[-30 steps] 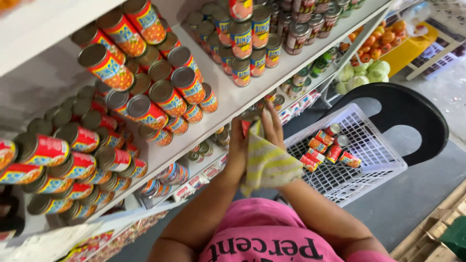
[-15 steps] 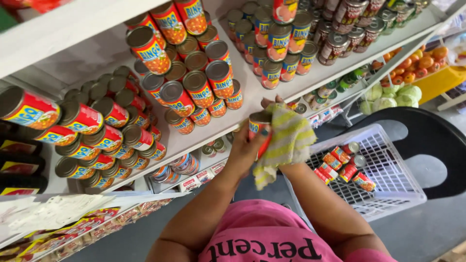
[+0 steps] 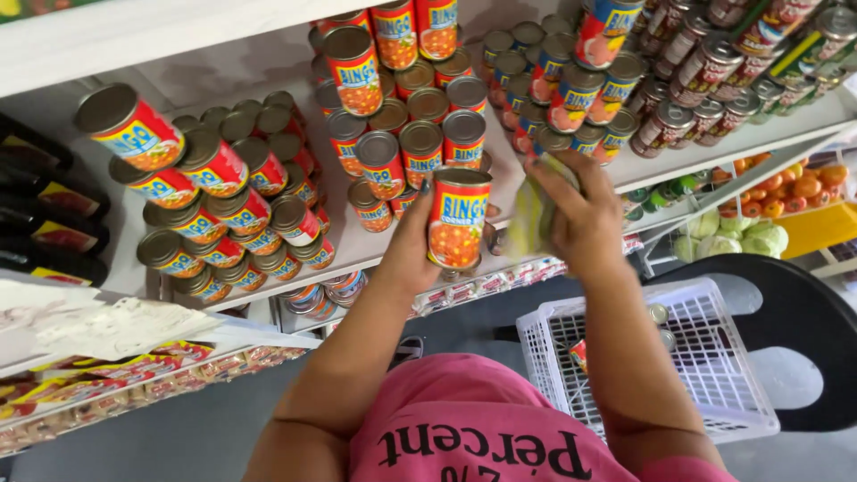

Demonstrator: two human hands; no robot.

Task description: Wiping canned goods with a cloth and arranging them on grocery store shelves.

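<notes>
Fingers of the left hand [image 3: 420,245] are wrapped round a red-labelled tin can [image 3: 458,219] held up by the white shelf [image 3: 357,254], right hand [image 3: 585,219] pinching a yellow-green cloth [image 3: 533,214] beside it, so I'd keep the can steady and wipe all round.

The right hand [image 3: 585,223] covers most of the yellow cloth [image 3: 534,219], and that arm blocks part of the white basket [image 3: 714,357] below it.

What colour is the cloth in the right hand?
Yellow-green cloth, bunched in the right hand; head view.
</notes>
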